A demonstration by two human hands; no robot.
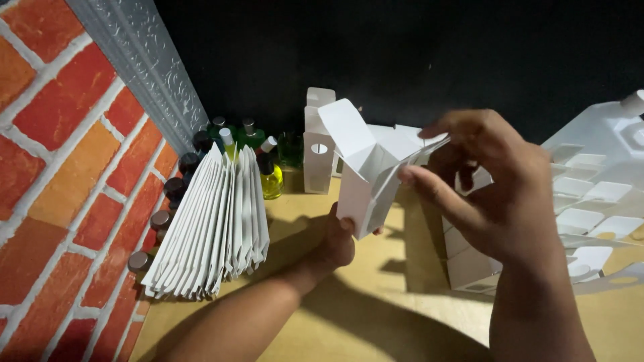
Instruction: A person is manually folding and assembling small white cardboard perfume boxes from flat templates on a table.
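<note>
A small white cardboard box (362, 177) is held tilted above the wooden table (349, 315), its top flaps standing open. My left hand (337, 240) grips the box from below at its lower end. My right hand (493, 191) comes in from the right, thumb and fingers pinching a side flap at the box's open end. A fanned stack of flat white box blanks (211, 224) leans at the left beside the brick wall. Small bottles (270, 175) of yellow and green liquid with caps stand behind the stack.
An upright white box (318, 151) with an oval window stands at the back centre. More white boxes and cut-out flat sheets (594, 194) lie at the right. A red brick wall (60, 167) bounds the left side; the background is dark.
</note>
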